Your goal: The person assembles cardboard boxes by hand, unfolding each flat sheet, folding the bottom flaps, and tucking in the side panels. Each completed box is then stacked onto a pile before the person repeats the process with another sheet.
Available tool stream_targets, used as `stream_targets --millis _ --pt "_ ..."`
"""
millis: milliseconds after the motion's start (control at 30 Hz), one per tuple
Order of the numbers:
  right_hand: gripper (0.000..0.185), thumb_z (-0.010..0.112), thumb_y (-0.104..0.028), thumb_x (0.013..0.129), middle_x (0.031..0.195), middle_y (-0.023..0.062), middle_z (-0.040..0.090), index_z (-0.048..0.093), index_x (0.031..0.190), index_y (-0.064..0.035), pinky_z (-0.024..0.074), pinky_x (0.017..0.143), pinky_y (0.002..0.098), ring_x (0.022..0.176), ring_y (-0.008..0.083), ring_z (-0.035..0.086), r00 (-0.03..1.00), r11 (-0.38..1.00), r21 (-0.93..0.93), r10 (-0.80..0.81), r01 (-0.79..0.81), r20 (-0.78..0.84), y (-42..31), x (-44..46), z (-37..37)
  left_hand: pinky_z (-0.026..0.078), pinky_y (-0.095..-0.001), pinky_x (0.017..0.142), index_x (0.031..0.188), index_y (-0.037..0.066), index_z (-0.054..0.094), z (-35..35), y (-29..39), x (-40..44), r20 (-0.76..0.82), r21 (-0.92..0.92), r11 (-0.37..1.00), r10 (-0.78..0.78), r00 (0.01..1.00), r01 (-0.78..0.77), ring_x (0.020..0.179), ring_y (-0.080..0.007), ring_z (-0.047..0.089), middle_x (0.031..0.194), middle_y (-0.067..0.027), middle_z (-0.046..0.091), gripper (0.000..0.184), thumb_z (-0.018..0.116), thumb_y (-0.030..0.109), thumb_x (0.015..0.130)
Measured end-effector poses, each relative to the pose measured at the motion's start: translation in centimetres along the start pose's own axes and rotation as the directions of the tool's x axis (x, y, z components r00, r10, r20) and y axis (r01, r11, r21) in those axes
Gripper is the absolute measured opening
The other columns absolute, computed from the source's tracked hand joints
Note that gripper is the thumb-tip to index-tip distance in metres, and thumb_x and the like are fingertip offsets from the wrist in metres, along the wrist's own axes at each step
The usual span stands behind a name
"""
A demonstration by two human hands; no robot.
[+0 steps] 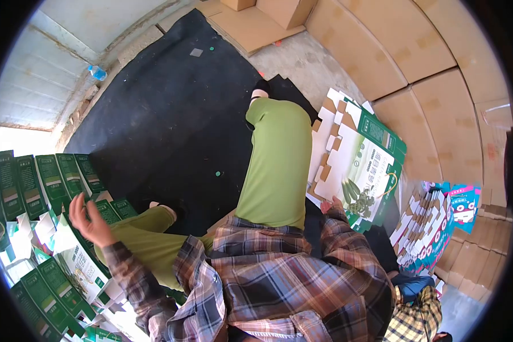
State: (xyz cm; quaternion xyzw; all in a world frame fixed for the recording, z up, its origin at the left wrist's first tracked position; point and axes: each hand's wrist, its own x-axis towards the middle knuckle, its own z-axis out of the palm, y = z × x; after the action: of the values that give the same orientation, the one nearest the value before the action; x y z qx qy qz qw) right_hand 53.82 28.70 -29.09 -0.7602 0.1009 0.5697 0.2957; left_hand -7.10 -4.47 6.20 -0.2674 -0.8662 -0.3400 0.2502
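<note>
My left hand (91, 221) is raised over the green and white cartons (81, 268) at my left, its fingers spread and holding nothing. Those cartons stand with their green flaps up. My right hand (332, 205) is at the near edge of a stack of flattened green and white cartons (345, 165), with its visible fingers apart. The top carton has a picture of green vegetables and a cord handle. Part of the right hand is hard to make out against the carton edge.
A black sheet (171, 114) covers the floor, with small green discs on it. Brown cardboard boxes (439, 108) are stacked at the right. Blue and pink flattened cartons (433, 228) stand behind them. A person in a yellow checked shirt (416, 313) is at the lower right. A plastic bottle (97, 72) lies by the wall.
</note>
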Motion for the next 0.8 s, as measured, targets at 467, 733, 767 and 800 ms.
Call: stream_targets --millis 467,733,767,800 --pt "0.04 0.05 -0.05 0.089 0.091 0.002 0.067 0.059 0.107 -0.015 0.0489 0.052 0.0304 0.069 0.0178 0.063 0.955 0.873 0.485 -0.184 0.051 0.231 -0.1 1.2 0.0 0.042 -0.0357 0.088 0.102 0.006 0.063 5.0 -1.6 -3.2 0.414 -0.002 0.998 0.06 0.908 -0.065 0.105 -0.0258 0.049 0.113 -0.0081 0.052 0.024 0.061 0.001 0.079" --pt "0.036 0.058 -0.043 0.087 0.081 0.002 0.064 0.06 0.099 -0.0091 0.0461 0.053 0.0274 0.064 0.0143 0.058 0.847 0.771 0.449 -0.529 0.451 0.058 -6.2 -8.5 6.5 0.046 -0.0262 0.067 0.099 0.005 0.063 5.3 0.5 -2.6 0.502 -0.157 0.984 0.001 0.865 0.09 0.091 -0.0178 0.055 0.105 -0.0057 0.055 0.021 0.06 -0.002 0.08" --pt "0.031 0.061 -0.038 0.087 0.081 0.0012 0.063 0.06 0.095 -0.0082 0.0451 0.056 0.0261 0.065 0.0126 0.056 0.83 0.771 0.39 -0.557 0.503 0.032 -7.2 -9.9 7.5 0.046 -0.0248 0.064 0.099 0.005 0.063 5.4 0.7 -2.6 0.488 -0.185 0.977 -0.002 0.873 0.106 0.086 -0.0152 0.056 0.103 -0.0047 0.056 0.02 0.06 -0.002 0.081" --pt "0.031 0.061 -0.038 0.087 0.081 0.0012 0.063 0.06 0.095 -0.0082 0.0451 0.056 0.0261 0.065 0.0126 0.056 0.826 0.768 0.395 -0.563 0.504 0.041 -7.7 -13.1 8.7 0.046 -0.0248 0.064 0.099 0.005 0.063 5.4 0.5 -2.5 0.478 -0.189 0.976 -0.003 0.878 0.106 0.086 -0.0152 0.056 0.103 -0.0047 0.056 0.02 0.06 -0.002 0.081"
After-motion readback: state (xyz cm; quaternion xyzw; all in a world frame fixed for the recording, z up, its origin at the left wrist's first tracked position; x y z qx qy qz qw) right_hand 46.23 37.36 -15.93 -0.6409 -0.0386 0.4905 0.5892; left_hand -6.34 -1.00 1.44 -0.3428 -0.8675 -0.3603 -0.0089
